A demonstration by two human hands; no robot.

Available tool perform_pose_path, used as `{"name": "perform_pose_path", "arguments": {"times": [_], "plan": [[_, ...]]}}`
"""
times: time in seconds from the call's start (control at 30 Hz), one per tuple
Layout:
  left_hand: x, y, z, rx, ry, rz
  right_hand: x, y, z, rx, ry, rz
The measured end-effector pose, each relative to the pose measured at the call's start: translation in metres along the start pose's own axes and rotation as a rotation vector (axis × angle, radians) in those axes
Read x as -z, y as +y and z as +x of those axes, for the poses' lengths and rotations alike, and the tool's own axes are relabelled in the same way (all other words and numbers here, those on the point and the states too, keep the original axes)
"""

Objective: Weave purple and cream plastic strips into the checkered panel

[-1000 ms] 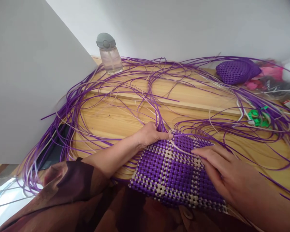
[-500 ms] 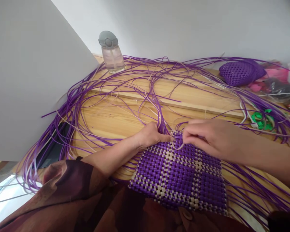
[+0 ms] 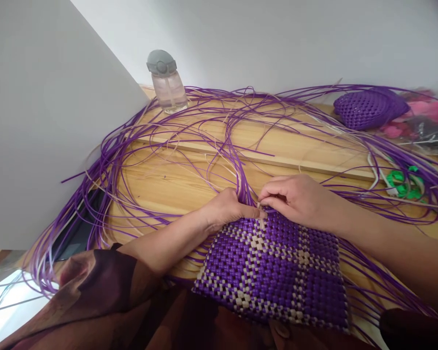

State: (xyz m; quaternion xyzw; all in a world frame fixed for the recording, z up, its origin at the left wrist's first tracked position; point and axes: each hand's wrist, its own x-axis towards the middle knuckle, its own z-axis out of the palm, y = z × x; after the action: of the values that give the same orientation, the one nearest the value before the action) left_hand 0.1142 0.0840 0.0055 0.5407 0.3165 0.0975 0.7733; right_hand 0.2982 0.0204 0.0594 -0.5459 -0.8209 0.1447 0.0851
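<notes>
A woven panel (image 3: 273, 272) of purple and cream plastic strands lies against my front, checked with small cream crosses. My left hand (image 3: 231, 209) is closed on its upper edge, the thumb pressed on the weave. A bundle of loose purple strands (image 3: 244, 187) rises beside that hand's fingers. My right hand (image 3: 292, 199) pinches at the same edge, close to the left thumb tip. A short bit of cream strand (image 3: 260, 206) shows at its fingertips; the rest of what it grips is hidden.
Long purple and cream strands (image 3: 109, 155) loop around the wooden table (image 3: 160, 180). A bottle with a grey lid (image 3: 168, 85) stands at the back. On the right are a purple woven piece (image 3: 368, 108), plastic bags (image 3: 428, 121) and a green bundle (image 3: 405, 183). A dark flat object (image 3: 78, 233) lies left.
My right hand has moved left and in to the panel's edge beside the left thumb. The cream loop that hung below its fingers no longer shows. My left hand keeps its hold.
</notes>
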Motion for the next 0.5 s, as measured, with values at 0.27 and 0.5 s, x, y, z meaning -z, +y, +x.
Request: {"name": "perform_pose_path", "arguments": {"times": [0.27,0.5], "plan": [[-0.001,-0.001,0.000,0.055,-0.019,-0.067,-0.004,-0.016,-0.053,0.019,0.305,-0.372],[-0.001,-0.003,0.000,0.073,-0.005,-0.068,-0.003,-0.011,-0.085,-0.179,0.096,-0.201]]}}
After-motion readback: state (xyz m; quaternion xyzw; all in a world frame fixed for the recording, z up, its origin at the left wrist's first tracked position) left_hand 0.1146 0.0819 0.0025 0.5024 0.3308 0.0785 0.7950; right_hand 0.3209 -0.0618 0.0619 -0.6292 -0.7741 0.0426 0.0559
